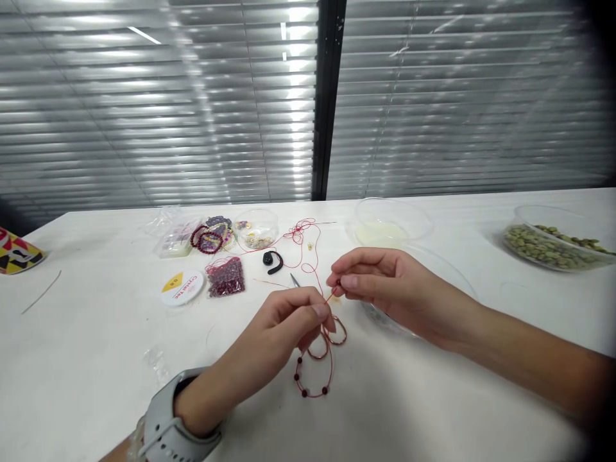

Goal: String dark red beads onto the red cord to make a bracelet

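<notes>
Red cord ran taut between two bare hands above a white table. The left hand, with a grey watch on its wrist, pinched the cord between thumb and forefinger, and its other fingers curled in toward the palm. The right hand reached in from the right and pinched the cord a little higher between thumb and forefinger tips, its remaining fingers bent and pressed together. Whether a bead sat inside that pinch could not be told.

Below the left hand the cord dropped in loops onto the table, with dark beads spaced along the lowest loop. The rest of the cord trailed away in a loose tangle toward the far side.

Further back on the left lay a white spool, just beside a small bag of dark red beads, and a black ear hook. Behind them stood a plastic box with bracelets. A clear bowl stood behind the right hand, and a clear tub of green pieces sat well apart at the far right.
</notes>
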A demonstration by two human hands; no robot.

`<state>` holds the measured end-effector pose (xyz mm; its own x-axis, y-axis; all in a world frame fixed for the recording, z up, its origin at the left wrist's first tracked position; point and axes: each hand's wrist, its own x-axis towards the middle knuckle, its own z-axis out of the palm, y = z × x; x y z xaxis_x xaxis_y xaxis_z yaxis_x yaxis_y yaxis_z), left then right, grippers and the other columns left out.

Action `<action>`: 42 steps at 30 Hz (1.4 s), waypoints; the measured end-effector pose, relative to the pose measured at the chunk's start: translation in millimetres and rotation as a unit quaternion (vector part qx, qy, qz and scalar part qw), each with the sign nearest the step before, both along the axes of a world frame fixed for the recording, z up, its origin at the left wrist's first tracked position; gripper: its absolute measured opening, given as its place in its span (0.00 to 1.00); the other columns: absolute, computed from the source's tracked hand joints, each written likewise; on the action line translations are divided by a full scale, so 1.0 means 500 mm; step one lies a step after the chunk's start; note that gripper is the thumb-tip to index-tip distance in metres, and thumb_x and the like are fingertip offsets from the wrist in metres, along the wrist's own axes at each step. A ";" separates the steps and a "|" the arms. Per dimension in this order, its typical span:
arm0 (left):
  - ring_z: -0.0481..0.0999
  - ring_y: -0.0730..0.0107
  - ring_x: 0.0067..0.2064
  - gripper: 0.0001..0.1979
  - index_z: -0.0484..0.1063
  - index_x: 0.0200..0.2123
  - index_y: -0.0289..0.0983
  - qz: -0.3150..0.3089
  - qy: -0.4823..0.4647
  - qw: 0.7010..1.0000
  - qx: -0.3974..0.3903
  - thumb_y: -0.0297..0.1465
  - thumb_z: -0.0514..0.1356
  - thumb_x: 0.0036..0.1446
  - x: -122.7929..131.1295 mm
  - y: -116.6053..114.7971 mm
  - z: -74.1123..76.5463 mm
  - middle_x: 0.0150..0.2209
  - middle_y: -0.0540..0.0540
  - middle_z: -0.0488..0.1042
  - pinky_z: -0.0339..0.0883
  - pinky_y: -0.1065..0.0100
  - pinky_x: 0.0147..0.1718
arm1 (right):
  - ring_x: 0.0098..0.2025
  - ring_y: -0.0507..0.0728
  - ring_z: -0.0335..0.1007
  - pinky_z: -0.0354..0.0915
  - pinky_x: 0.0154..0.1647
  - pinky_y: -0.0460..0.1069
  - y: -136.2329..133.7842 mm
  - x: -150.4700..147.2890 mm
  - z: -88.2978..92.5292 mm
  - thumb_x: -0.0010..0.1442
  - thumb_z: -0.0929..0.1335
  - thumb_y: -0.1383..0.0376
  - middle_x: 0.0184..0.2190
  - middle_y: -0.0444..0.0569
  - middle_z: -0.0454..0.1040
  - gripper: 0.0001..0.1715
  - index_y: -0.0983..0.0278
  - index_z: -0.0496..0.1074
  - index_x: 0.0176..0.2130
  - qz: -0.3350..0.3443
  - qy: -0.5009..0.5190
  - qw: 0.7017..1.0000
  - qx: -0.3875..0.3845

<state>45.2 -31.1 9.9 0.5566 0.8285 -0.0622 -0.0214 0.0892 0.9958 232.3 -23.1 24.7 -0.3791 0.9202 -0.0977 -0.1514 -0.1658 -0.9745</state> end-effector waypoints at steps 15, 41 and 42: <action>0.52 0.77 0.21 0.12 0.68 0.22 0.36 0.007 0.013 1.000 0.008 0.30 0.53 0.56 0.002 0.000 0.001 0.16 0.56 0.57 0.47 0.71 0.21 | 0.38 0.49 0.72 0.65 0.44 0.47 0.001 0.003 -0.006 0.53 0.72 0.66 0.35 0.43 0.78 0.07 0.60 0.74 0.36 0.015 -0.015 0.999 0.025; 0.53 0.77 0.21 0.12 0.69 0.22 0.36 0.003 0.027 1.000 0.009 0.29 0.53 0.56 0.002 0.000 0.003 0.17 0.55 0.58 0.49 0.73 0.21 | 0.32 0.48 0.72 0.66 0.31 0.44 -0.013 -0.002 -0.006 0.53 0.73 0.65 0.31 0.41 0.75 0.08 0.58 0.72 0.35 0.007 -0.051 0.996 0.074; 0.53 0.77 0.21 0.12 0.69 0.22 0.36 0.003 0.027 1.000 0.008 0.29 0.53 0.56 0.002 0.000 0.004 0.17 0.55 0.59 0.49 0.73 0.21 | 0.34 0.49 0.72 0.67 0.33 0.44 -0.014 -0.002 -0.005 0.53 0.73 0.65 0.33 0.41 0.75 0.08 0.58 0.72 0.36 0.010 -0.046 0.996 0.076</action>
